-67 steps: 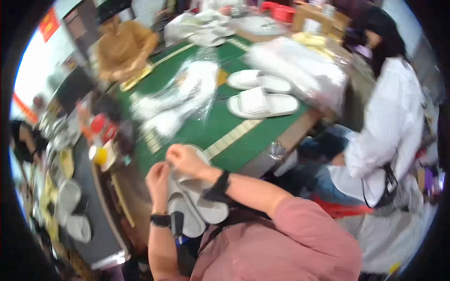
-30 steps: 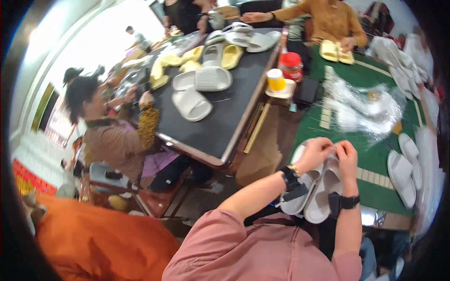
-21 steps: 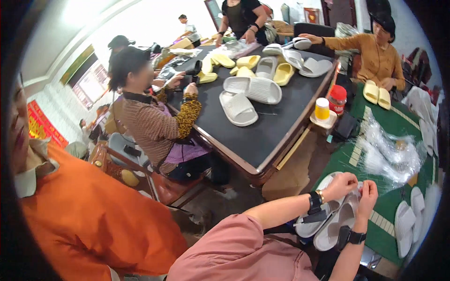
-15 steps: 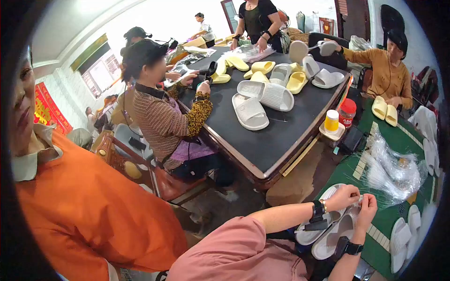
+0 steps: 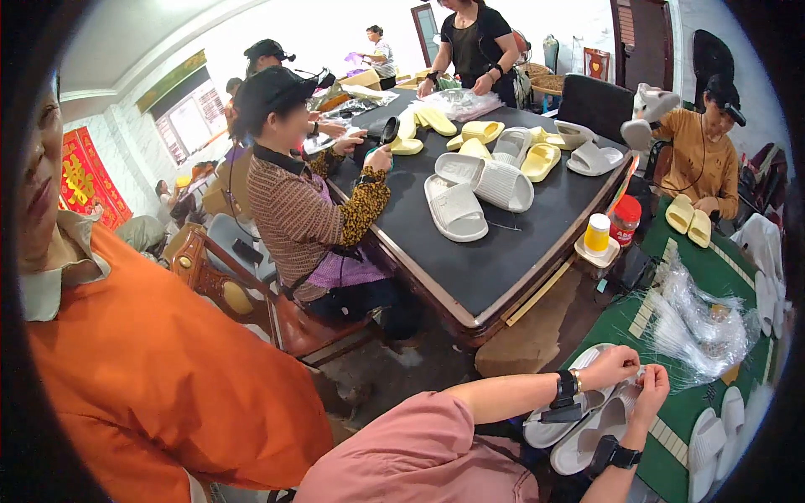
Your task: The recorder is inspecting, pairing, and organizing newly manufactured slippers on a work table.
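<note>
Both of my hands are close together over a pair of light grey slippers (image 5: 579, 448) at the lower right. My left hand (image 5: 615, 365) reaches in from the left with thumb and fingers pinched, its fingertips almost touching those of the other hand. My right hand (image 5: 651, 392) is also pinched, just right of it, above the slipper straps. Something small and pale shows between the fingertips, too small to name. Beside my hands, a loose bundle of clear thin plastic strands (image 5: 700, 323) lies on the green tabletop (image 5: 599, 318).
Grey slippers (image 5: 707, 444) stand at the right edge, yellow slippers (image 5: 689, 220) farther back. A dark table (image 5: 436, 268) carries more slippers. A yellow-and-white cup (image 5: 596, 235) and red-lidded jar (image 5: 625, 220) stand beside it. A person in orange (image 5: 184, 360) is close at left; others work around the table.
The view has shifted slightly. My hands stay pinched together over the slippers. The person in mustard at the far right has drawn a grey pair of slippers closer to themselves.
</note>
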`<control>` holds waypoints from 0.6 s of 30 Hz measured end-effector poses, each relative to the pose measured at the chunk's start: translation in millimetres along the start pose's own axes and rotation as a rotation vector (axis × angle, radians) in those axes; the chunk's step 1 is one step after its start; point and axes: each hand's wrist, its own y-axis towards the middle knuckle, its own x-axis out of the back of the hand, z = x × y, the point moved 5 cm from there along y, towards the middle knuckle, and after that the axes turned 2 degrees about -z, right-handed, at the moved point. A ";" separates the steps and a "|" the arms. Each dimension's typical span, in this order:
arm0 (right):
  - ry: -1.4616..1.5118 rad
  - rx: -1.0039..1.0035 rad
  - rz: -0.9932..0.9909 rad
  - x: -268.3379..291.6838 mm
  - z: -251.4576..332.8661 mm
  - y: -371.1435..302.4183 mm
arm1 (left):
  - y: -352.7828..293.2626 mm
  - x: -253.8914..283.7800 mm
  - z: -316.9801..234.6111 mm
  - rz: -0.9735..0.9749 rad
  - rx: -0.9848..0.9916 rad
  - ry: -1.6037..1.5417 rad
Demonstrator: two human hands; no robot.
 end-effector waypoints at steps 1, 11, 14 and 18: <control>0.001 -0.005 -0.001 0.5 -0.7 -0.1 | -0.5 -0.3 0.2 -0.005 -0.001 0.011; 0.048 -0.011 -0.007 0.9 -4.4 1.8 | 0.3 -3.4 4.4 -0.023 -0.022 -0.036; 0.039 -0.030 0.015 0.8 -6.2 2.4 | 0.4 -2.5 6.4 -0.036 0.005 -0.015; -0.086 0.013 0.043 1.6 -6.5 5.5 | -0.9 -0.6 -0.2 -0.102 -0.077 -0.030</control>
